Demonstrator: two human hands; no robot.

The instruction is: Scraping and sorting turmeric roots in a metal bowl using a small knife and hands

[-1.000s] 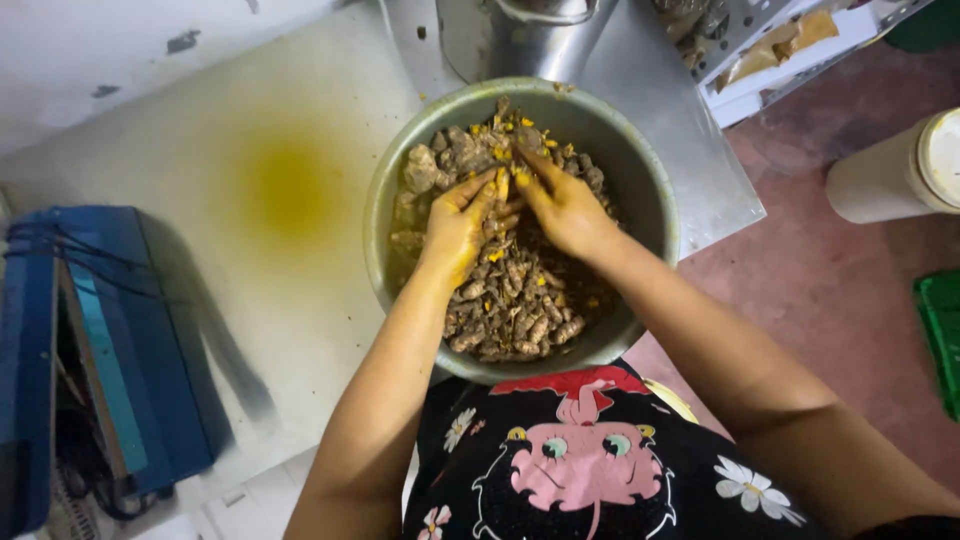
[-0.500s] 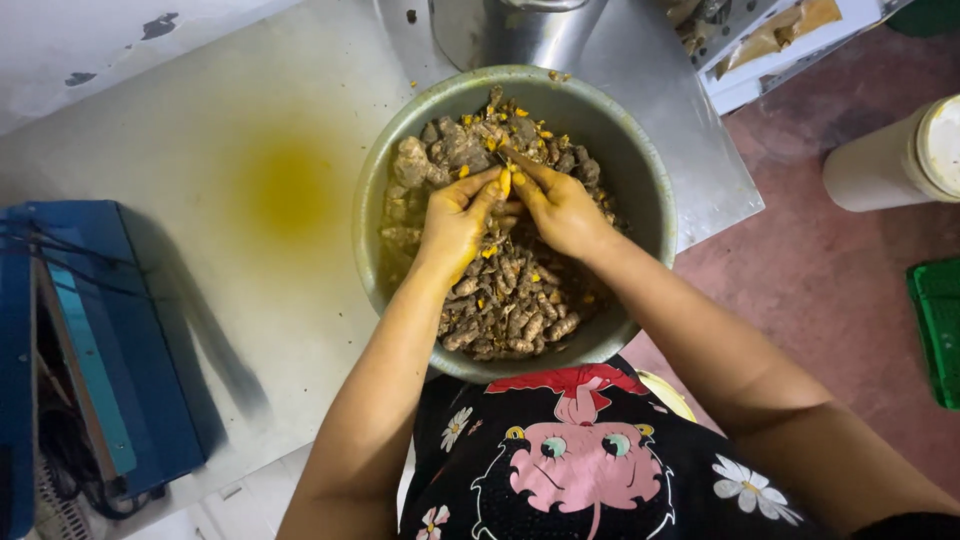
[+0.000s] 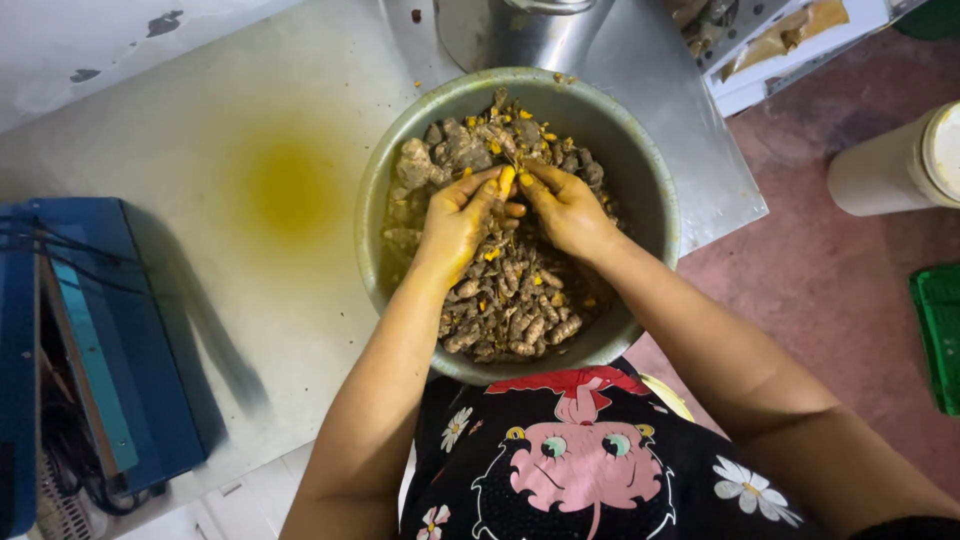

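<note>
Over the metal bowl [image 3: 660, 200], the left hand [image 3: 455, 222] and right hand [image 3: 565, 208] met, both pinched on one upright turmeric piece [image 3: 506, 181] above the heap of turmeric roots [image 3: 510, 310]

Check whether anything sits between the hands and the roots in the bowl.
Nothing visible does. The left hand and right hand are both inside the metal bowl, resting directly on the pile of turmeric roots, and pinch one yellow-ended root piece between their fingertips.
</note>
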